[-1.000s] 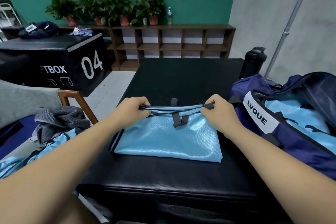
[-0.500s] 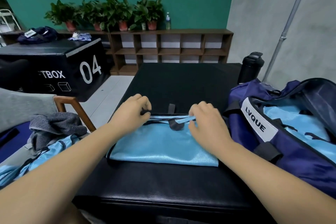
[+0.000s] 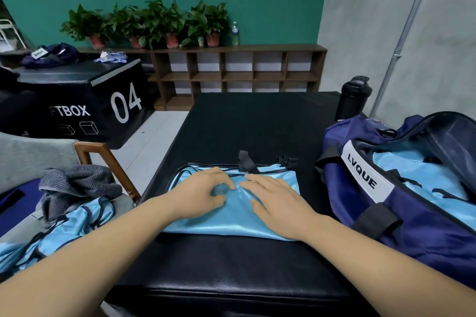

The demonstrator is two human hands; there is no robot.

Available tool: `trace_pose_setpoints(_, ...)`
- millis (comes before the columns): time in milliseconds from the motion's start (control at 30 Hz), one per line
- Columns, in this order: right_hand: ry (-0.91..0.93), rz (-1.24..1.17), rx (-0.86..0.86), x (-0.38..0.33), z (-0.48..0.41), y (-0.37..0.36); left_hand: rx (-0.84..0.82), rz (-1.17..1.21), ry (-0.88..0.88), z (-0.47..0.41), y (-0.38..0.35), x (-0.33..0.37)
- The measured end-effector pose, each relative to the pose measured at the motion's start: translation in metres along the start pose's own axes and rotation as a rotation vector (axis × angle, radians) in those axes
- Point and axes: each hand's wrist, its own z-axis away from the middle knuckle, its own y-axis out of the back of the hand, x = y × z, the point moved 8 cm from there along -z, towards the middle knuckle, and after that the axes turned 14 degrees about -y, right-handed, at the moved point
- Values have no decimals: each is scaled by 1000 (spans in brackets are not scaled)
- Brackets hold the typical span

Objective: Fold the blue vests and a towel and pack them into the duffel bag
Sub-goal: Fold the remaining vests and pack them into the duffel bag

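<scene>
Pressing down on a folded blue vest (image 3: 231,221) with both hands, the person is working at the near middle of the black padded bench (image 3: 244,270); the vest is lying flat as a neat rectangle, its dark trim and a black strap bunching along the far edge. Left hand (image 3: 203,194) is resting on the cloth with fingers loosely bent, tips touching the fabric, gripping nothing that shows; right hand (image 3: 275,203) is lying flat, fingers straight and spread, palm down, just right of the left. Navy duffel bag (image 3: 386,234) is sitting open at the right, just beside the vest, and light blue cloth (image 3: 422,175) is showing inside it, so some vests are judged to be packed already. At the left, a grey towel (image 3: 77,185) is lying crumpled on a chair (image 3: 103,154), over a loose heap of blue vests (image 3: 69,226), none of them folded. Judging progress as roughly midway: this vest is looking ready for the bag; the heap and the towel are waiting for folding and packing
</scene>
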Motion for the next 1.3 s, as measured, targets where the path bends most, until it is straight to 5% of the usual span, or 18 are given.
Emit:
trace_pose_setpoints(433, -207, 76, 18, 18, -1, 2, -58, -103, 266, 23, 21, -49)
trace_pose_setpoints(667, -288, 56, 86, 31, -5, 9, 194, -13, 559, 57, 52, -79)
trace_pose_setpoints(933, -245, -13, 140, 20, 1, 22, 63, -50, 720, 72, 45, -87)
trace_pose_setpoints(1300, -152, -38, 177, 1, 10, 31, 293, 121, 799, 91, 73, -94)
